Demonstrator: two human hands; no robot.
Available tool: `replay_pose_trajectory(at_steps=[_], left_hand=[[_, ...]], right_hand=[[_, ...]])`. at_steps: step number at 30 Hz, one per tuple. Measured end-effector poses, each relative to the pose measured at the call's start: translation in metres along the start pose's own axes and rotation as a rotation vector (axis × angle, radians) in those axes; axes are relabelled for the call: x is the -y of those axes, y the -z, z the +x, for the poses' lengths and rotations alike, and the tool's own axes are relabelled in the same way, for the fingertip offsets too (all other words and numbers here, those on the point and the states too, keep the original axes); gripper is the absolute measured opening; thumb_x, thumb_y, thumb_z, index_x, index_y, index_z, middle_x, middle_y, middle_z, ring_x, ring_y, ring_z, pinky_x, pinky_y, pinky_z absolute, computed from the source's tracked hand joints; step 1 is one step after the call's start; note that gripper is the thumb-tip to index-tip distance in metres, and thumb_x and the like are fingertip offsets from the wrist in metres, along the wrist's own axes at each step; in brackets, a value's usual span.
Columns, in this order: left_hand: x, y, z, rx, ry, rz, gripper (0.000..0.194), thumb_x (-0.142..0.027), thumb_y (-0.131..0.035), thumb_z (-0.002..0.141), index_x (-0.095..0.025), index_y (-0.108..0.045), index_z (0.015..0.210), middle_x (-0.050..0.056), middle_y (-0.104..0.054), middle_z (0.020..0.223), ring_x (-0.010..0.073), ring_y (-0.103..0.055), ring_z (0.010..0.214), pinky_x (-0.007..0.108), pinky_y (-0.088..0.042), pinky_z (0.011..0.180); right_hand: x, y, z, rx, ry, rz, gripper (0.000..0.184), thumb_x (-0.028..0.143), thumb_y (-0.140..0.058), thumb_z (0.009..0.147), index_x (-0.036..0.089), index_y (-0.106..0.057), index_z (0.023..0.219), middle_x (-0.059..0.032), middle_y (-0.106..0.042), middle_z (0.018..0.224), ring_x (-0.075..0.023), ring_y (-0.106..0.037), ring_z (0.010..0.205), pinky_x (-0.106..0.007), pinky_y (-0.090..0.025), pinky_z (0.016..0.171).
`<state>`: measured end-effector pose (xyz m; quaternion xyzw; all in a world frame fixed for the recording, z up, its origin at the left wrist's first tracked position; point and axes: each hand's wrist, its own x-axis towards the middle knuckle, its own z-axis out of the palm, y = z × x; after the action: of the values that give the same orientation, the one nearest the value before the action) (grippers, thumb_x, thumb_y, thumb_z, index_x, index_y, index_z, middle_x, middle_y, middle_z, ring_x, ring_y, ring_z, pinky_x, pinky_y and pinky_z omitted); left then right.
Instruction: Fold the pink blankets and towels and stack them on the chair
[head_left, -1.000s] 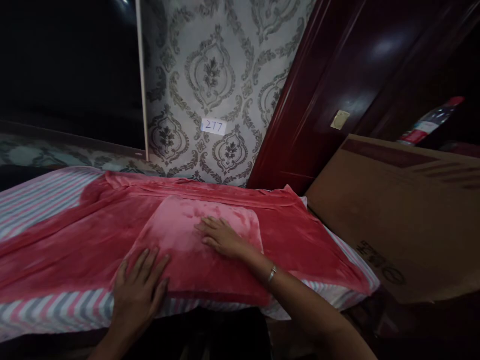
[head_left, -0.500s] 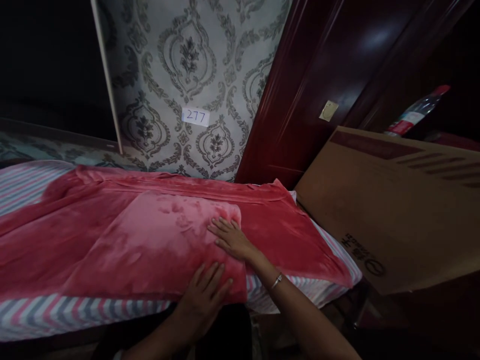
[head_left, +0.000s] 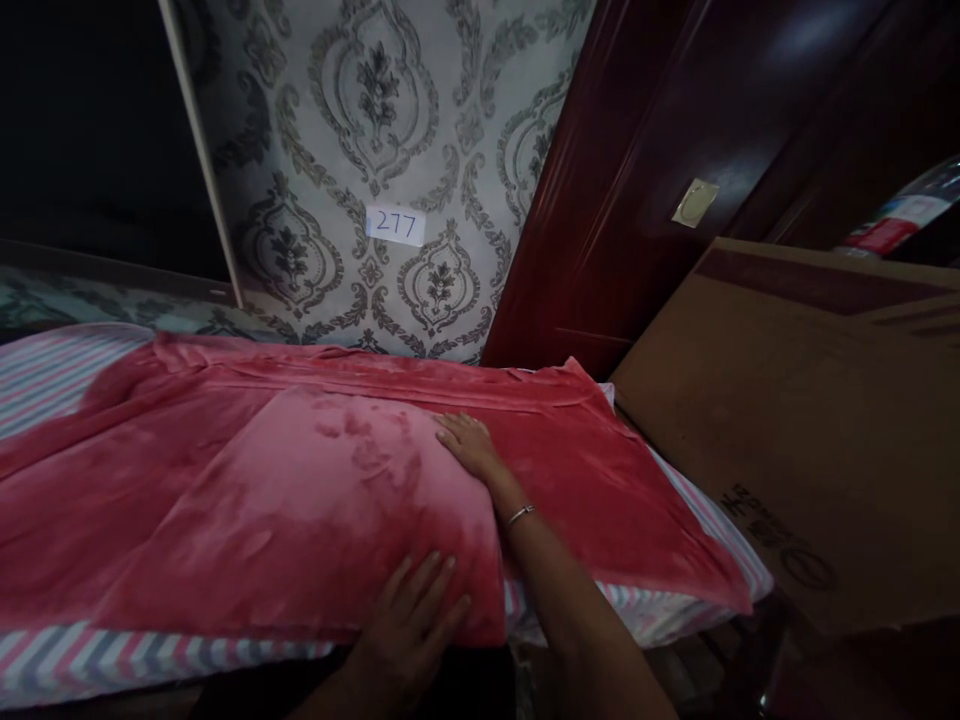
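- And L hand [head_left: 412,615] lies flat nr the front edge of the red cloth [head_left: 292,510], grip released, fingers spread!
- R hand [head_left: 469,445], bracelet [head_left: 520,514] on wrist, rests open w/ fingers at the paler folded part's R edge.
- Cloth's spread over the striped cover [head_left: 60,375], stripes showing at L, R & front.
- Cardboard box [head_left: 810,420] stands to the R; bottle [head_left: 900,222] just behind it, "277" card [head_left: 395,225] up on the wall.

Pic's dim, sl. soft, w/ faint glare on dk-red panel [head_left: 637,190], dk upper corners, edge distort.
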<state>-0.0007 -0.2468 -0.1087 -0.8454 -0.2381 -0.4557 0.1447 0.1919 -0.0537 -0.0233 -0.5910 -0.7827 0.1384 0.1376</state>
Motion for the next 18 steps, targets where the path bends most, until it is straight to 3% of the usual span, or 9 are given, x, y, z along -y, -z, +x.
replay_pose_trajectory(at_steps=[6, 10, 12, 15, 18], left_hand=[[-0.003, 0.007, 0.002, 0.069, -0.014, 0.028, 0.044, -0.014, -0.052, 0.087, -0.021, -0.065, 0.129, 0.01, -0.062, 0.141, 0.0278, -0.041, 0.145, 0.049, -0.022, 0.123], [-0.007, 0.028, 0.011, 0.218, -0.03, 0.057, 0.053, -0.017, -0.055, 0.086, -0.021, -0.058, 0.139, 0.011, -0.055, 0.148, 0.0273, -0.04, 0.144, 0.05, -0.023, 0.122], [-0.003, 0.043, 0.016, 0.224, -0.028, 0.055, 0.054, -0.019, -0.056, 0.086, -0.021, -0.056, 0.14, 0.012, -0.053, 0.15, 0.0273, -0.041, 0.144, 0.052, -0.021, 0.123], [0.01, 0.069, 0.019, 0.157, 0.032, 0.093, 0.052, -0.021, -0.055, 0.088, -0.021, -0.057, 0.14, 0.012, -0.056, 0.148, 0.0275, -0.042, 0.143, 0.055, -0.015, 0.125], [0.026, 0.085, 0.012, 0.197, 0.066, 0.174, 0.055, -0.021, -0.057, 0.088, -0.02, -0.055, 0.143, 0.012, -0.056, 0.148, 0.0276, -0.041, 0.143, 0.053, -0.012, 0.126]], right_hand=[[0.005, 0.003, -0.006, 0.012, -0.007, -0.012, 0.057, 0.057, -0.029, 0.105, 0.032, -0.038, 0.156, -0.0021, -0.037, 0.164, -0.0234, -0.026, 0.154, -0.051, -0.017, 0.125], [0.02, 0.021, -0.01, 0.064, -0.077, -0.06, 0.058, 0.056, -0.029, 0.105, 0.032, -0.031, 0.158, -0.0031, -0.025, 0.168, -0.0289, -0.015, 0.157, -0.063, -0.013, 0.123], [0.034, 0.027, -0.017, 0.024, -0.055, -0.112, 0.057, 0.053, -0.031, 0.105, 0.032, -0.029, 0.159, -0.0042, -0.019, 0.17, -0.0303, -0.01, 0.157, -0.066, -0.011, 0.122], [0.062, 0.023, -0.034, -0.025, 0.158, -0.158, 0.054, 0.046, -0.033, 0.106, 0.035, -0.03, 0.159, -0.0029, -0.018, 0.17, -0.0283, -0.008, 0.158, -0.064, -0.01, 0.123], [0.088, 0.005, -0.055, 0.086, 0.419, -0.155, 0.053, 0.046, -0.034, 0.106, 0.039, -0.029, 0.158, 0.0001, -0.019, 0.17, -0.0265, -0.011, 0.157, -0.062, -0.013, 0.123]])
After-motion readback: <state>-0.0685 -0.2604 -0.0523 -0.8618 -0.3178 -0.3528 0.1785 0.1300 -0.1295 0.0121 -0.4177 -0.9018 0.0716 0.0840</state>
